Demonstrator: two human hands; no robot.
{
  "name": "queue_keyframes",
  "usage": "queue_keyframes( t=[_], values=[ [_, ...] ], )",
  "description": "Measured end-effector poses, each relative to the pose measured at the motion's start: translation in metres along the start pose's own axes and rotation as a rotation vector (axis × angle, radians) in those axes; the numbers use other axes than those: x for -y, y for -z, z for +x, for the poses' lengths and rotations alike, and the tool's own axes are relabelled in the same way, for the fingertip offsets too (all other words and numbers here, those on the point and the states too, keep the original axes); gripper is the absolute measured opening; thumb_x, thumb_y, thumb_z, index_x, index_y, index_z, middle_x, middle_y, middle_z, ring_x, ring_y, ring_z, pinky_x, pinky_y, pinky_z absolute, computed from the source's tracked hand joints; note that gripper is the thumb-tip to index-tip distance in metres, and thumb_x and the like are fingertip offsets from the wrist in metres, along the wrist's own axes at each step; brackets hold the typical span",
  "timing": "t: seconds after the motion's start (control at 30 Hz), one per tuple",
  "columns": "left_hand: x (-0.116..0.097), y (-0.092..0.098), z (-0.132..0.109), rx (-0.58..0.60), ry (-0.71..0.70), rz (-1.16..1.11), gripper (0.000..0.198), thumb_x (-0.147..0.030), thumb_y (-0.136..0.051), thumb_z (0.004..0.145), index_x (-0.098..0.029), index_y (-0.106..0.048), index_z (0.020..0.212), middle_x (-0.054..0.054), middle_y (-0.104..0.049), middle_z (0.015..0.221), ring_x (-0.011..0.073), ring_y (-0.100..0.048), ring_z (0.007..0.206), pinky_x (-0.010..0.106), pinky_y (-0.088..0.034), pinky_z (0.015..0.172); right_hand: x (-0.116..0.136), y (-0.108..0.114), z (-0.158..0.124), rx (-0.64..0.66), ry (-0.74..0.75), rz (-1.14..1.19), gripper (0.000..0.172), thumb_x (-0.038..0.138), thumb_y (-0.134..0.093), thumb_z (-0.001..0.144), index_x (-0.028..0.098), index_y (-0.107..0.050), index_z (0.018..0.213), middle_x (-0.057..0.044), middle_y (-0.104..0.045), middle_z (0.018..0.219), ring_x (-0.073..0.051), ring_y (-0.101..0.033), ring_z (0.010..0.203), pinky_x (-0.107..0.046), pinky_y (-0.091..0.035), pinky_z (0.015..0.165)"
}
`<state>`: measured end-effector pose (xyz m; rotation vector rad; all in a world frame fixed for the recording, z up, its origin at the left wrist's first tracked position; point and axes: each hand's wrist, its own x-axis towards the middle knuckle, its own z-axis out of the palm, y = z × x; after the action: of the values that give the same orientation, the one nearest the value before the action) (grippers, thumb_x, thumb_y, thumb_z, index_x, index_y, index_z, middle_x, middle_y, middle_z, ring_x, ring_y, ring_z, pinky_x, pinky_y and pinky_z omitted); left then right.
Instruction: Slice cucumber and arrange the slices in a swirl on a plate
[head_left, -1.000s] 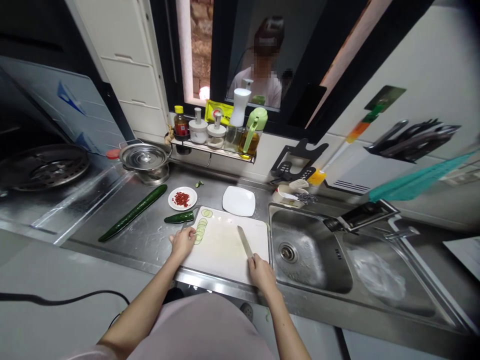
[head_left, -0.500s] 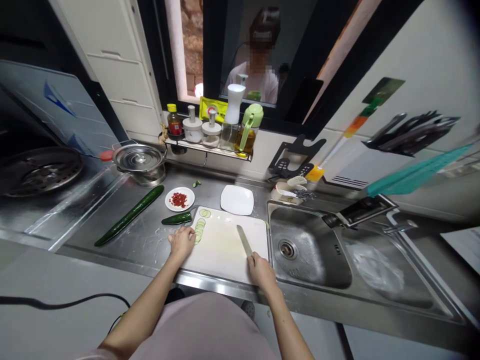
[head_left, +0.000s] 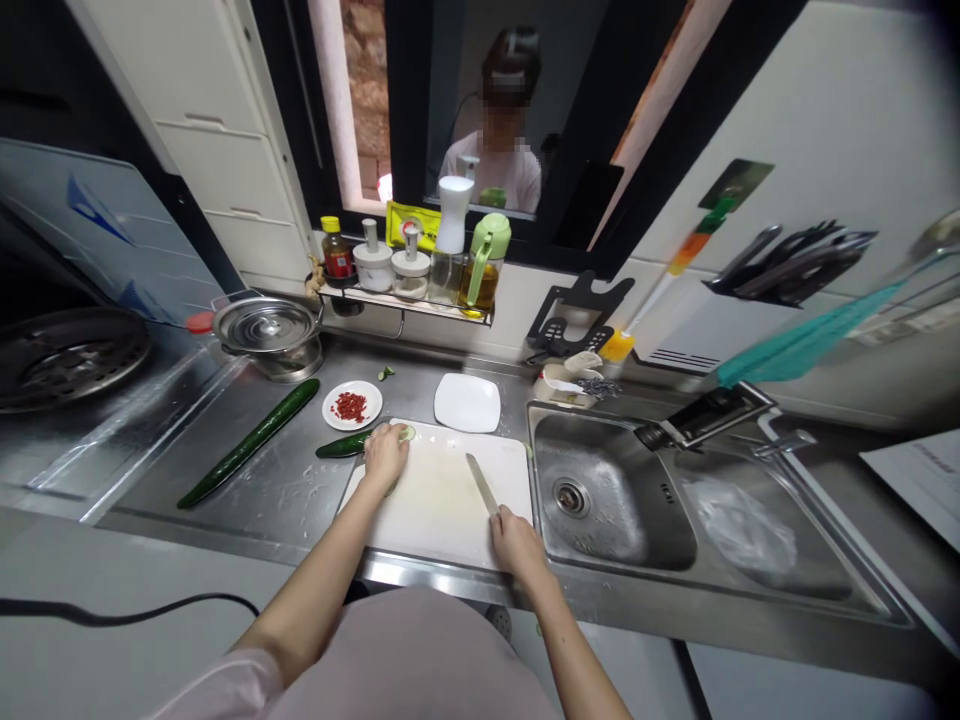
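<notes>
cucumber slices [head_left: 408, 433] lie partly under the left hand [head_left: 385, 456], grip unclear; the right hand [head_left: 519, 545] grasps a knife [head_left: 481, 484]

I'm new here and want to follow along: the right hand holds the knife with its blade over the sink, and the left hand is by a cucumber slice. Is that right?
Not quite: the head view shows the right hand holding the knife with its blade over the white cutting board, not the sink. The left hand is by a cucumber slice.
</notes>
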<state>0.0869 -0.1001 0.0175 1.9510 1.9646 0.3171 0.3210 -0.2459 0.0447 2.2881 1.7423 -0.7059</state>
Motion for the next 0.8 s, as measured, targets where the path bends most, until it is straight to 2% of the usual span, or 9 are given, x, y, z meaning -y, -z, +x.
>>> queue_keyframes(
  t=[0.17, 0.3, 0.53, 0.8],
  values=[
    [-0.011, -0.002, 0.029, 0.050, -0.093, 0.124, 0.042, -0.023, -0.039, 0.090, -0.023, -0.055, 0.128, 0.014, -0.056, 0.121, 0.0291, -0.045, 0.114, 0.040, -0.030, 0.092, 0.002, 0.001, -0.002, -0.003, -0.007, 0.001, 0.035, 0.032, -0.029, 0.097, 0.018, -0.058, 0.112, -0.015, -0.069, 0.105, -0.023, -0.064, 0.100, -0.031, -0.042, 0.077],
    [-0.013, -0.005, 0.040, 0.074, -0.139, 0.221, 0.040, -0.020, -0.040, 0.088, -0.020, -0.057, 0.124, 0.016, -0.057, 0.117, 0.0309, -0.042, 0.113, 0.042, -0.026, 0.090, 0.002, -0.001, -0.002, -0.015, 0.001, -0.011, 0.035, 0.031, -0.028, 0.097, 0.017, -0.057, 0.111, -0.016, -0.069, 0.103, -0.024, -0.065, 0.098, -0.031, -0.042, 0.076],
    [-0.003, -0.010, 0.042, 0.099, -0.184, 0.317, 0.036, -0.010, -0.038, 0.083, -0.019, -0.066, 0.105, 0.016, -0.060, 0.108, 0.0305, -0.042, 0.108, 0.044, -0.024, 0.087, 0.001, -0.002, -0.001, -0.027, 0.000, -0.014, 0.036, 0.030, -0.027, 0.098, 0.016, -0.058, 0.110, -0.016, -0.069, 0.101, -0.024, -0.066, 0.097, -0.031, -0.043, 0.076],
    [-0.004, -0.004, 0.044, 0.045, -0.218, 0.281, 0.030, -0.017, -0.041, 0.086, -0.017, -0.067, 0.100, 0.016, -0.063, 0.108, 0.0308, -0.047, 0.107, 0.045, -0.025, 0.087, 0.000, -0.004, 0.000, -0.036, 0.012, -0.009, 0.037, 0.030, -0.026, 0.097, 0.016, -0.058, 0.110, -0.016, -0.070, 0.100, -0.024, -0.066, 0.096, -0.031, -0.043, 0.075]
  ],
)
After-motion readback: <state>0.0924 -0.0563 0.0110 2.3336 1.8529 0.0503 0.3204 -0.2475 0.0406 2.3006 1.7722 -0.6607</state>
